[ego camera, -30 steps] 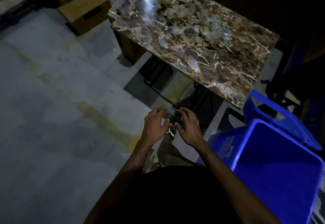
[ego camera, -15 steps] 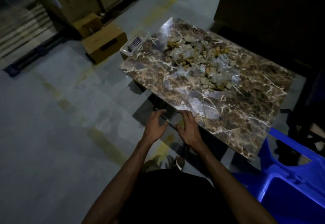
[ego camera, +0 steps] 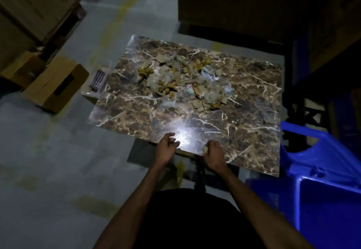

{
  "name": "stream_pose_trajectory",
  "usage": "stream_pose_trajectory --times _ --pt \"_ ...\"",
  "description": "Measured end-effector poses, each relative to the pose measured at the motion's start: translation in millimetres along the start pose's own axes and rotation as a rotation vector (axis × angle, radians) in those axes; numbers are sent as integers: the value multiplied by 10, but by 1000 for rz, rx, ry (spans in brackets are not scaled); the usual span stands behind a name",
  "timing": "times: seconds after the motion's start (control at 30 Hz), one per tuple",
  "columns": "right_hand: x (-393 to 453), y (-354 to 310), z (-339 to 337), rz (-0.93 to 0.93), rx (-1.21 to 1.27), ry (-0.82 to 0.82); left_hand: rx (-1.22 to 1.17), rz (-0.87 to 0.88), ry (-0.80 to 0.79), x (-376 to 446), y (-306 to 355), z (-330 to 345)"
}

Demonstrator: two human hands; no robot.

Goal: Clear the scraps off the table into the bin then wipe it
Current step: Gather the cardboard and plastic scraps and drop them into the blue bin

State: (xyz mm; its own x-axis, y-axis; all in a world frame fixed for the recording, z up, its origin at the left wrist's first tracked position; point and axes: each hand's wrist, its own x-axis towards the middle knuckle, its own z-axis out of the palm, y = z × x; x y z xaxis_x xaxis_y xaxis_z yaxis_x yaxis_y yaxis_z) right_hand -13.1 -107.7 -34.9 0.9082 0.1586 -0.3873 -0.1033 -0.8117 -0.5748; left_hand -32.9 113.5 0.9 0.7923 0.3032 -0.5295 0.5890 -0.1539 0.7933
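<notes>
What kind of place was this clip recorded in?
Probably a warehouse or storeroom, dimly lit. Cardboard boxes sit on a bare concrete floor with faded yellow line markings, and large crates stand at the left. A marble-patterned table stands in the aisle.

Single head-worn view, looking forward and steeply down. Marble surface [ego camera: 244,131] sits close ahead; floor [ego camera: 48,151] fills the left side.

table [ego camera: 244,123]: glossy brown marble-look top, bright glare | scraps [ego camera: 181,78]: matt cardboard bits, crinkly clear plastic | bin [ego camera: 328,186]: smooth blue plastic | box [ego camera: 56,86]: matt cardboard
</notes>
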Motion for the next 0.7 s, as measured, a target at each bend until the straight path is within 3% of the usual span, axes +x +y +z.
stream_pose_trajectory --times 0.2,0.43,0.5,0.6,0.7 --pt "478 -473 251 38 -29 9 -78 -144 -96 916 -28 -287" --pt "956 -1117 359 49 127 218 -88 -137 -155 1452 154 -640" --pt "1071 -1280 327 70 197 270 -186 -148 -135 1606 127 -679" --pt "1198 -1445 317 168 289 310 -254 -168 -78 1655 352 -756" --pt "1330 -1555 320 315 370 307 -185 -181 -139 1707 487 -712"
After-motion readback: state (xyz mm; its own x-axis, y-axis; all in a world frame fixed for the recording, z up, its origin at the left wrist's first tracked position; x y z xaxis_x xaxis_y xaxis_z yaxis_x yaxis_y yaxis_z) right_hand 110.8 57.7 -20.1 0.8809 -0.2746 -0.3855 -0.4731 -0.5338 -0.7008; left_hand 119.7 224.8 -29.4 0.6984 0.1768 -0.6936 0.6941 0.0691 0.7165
